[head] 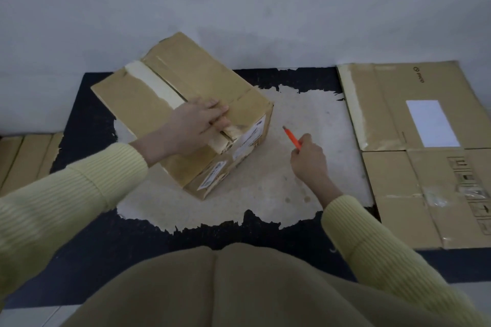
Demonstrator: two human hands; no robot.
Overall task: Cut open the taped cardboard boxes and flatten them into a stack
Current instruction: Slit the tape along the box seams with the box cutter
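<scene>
A closed cardboard box (170,82) stands on the worn black mat (87,103), turned at an angle, with a pale tape strip (154,82) running along its top seam. My left hand (194,122) rests flat on the top near the box's front edge, fingers straight over the tape. To the right of the box, my right hand (308,156) grips an orange box cutter (291,138), tip pointing up and left, held above the mat and apart from the box.
Flattened cardboard boxes (414,156) lie in a stack on the right, one bearing a white label. More cardboard (24,154) lies at the far left edge. A grey wall (239,2) runs close behind the box. My knees fill the bottom of the view.
</scene>
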